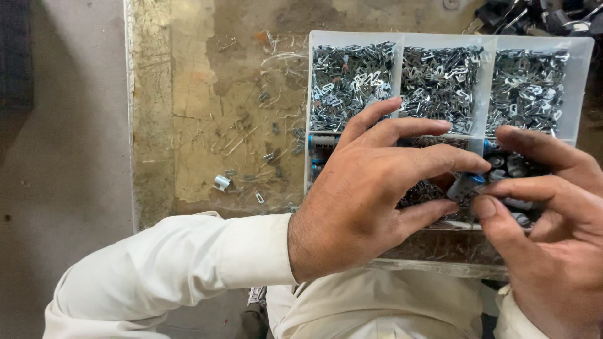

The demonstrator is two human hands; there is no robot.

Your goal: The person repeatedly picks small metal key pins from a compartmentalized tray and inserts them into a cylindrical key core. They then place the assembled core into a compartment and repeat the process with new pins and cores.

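Observation:
A clear plastic compartment tray [399, 41] lies on a worn workbench, its three far sections filled with small shiny metal clips [352, 78]. My left hand [370, 194] hovers over the tray's near sections, fingers spread and curled. Its fingertips meet my right hand [546, 232] over the middle near section. Between the two hands sits a small grey and blue part [463, 185], pinched by the fingertips of both hands. The near compartments are mostly hidden under my hands.
The bench top [207, 125] is scuffed, with torn clear film and loose bits, including a small metal sleeve [221, 182]. Dark parts are heaped at the far right corner [534, 16]. A grey floor [63, 157] lies left of the bench edge.

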